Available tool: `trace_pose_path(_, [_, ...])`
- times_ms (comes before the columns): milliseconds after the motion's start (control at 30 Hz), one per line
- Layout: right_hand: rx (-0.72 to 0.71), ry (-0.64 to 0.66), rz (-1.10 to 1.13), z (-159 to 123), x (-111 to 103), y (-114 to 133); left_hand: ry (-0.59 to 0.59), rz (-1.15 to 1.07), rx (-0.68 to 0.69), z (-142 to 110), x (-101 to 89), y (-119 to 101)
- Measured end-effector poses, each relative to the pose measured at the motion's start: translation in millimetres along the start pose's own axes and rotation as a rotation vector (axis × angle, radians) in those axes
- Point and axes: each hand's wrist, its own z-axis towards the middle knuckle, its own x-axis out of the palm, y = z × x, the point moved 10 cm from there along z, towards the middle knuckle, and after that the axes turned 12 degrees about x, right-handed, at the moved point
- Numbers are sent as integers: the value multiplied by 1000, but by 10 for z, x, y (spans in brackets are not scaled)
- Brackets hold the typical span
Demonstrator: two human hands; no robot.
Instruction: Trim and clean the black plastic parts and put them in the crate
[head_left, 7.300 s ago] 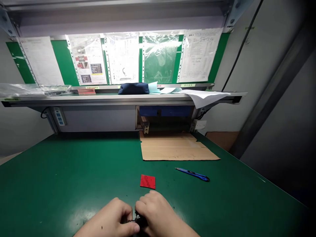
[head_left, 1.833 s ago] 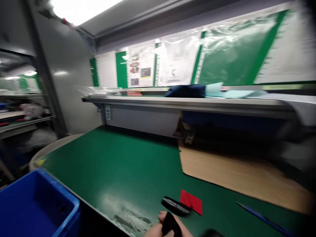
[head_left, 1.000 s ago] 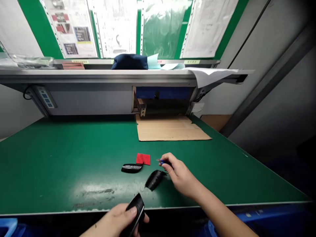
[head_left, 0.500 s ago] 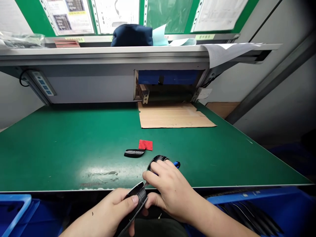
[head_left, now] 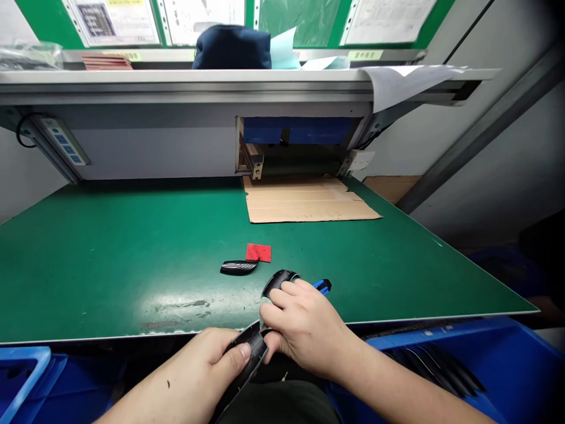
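My left hand (head_left: 220, 359) grips a long, curved black plastic piece (head_left: 251, 343), thumb on its inner face, its lower end running down toward my lap. At the piece's upper end, my right hand (head_left: 304, 327) is closed, thumb and forefinger close to the edge. Past its little finger sticks out the blue-and-black handle of a slim tool, like a utility knife (head_left: 324, 287); its working end is hidden. Just beyond my right fingers shows another curved black part (head_left: 278, 281), partly covered. A black striped piece (head_left: 239, 268) touches a small red sheet (head_left: 259, 252) on the table.
The green tabletop (head_left: 132, 235) has worn patches near its front edge. A flat cardboard sheet (head_left: 309, 203) lies below an opening in the back panel. Blue bins stand on both sides; the right bin (head_left: 507, 359) holds several black curved parts. Above runs a shelf (head_left: 176, 88) with a dark blue pouch (head_left: 232, 48).
The view has shifted slightly. My right hand has moved a little up and right, and more of the blue-and-black handle shows. My left hand keeps its grip on the black piece.
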Motion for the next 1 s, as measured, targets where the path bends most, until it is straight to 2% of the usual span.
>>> trace_pose_path(100, [-18, 28, 1, -13, 52, 1, 12, 62, 25, 39, 2, -65])
trace_pose_path(233, [-40, 97, 76, -38, 144, -7, 23, 163, -15, 54, 8, -80])
trace_pose_path(300, [-60, 187, 213, -51, 210, -11, 40, 194, -24, 51, 25, -83])
trace_pose_path(400, [-75, 412, 513, -84, 319, -30, 65, 175, -12, 46, 64, -78])
trace_pose_path(467, [-62, 552, 719, -102, 337, -63, 36, 206, -20, 38, 31, -44])
trace_pose_path(567, [-4, 638, 981, -86, 258, -153, -22, 274, -43, 18, -50, 15])
trace_pose_path(600, [23, 620, 1012, -70, 225, -190, -32, 250, -39, 16, -59, 22])
trace_pose_path(667, [77, 526, 934, -41, 184, -260, -51, 135, 1, 24, -62, 6])
trace_pose_path(767, [122, 346, 649, -31, 174, -266, -91, -32, 61, 41, -77, -2])
trace_pose_path(833, [131, 255, 477, -33, 195, -213, -114, -85, 38, 44, -81, 68])
trace_pose_path(1000, [112, 117, 170, -8, 203, -99, -208, -159, 8, 46, -115, 190])
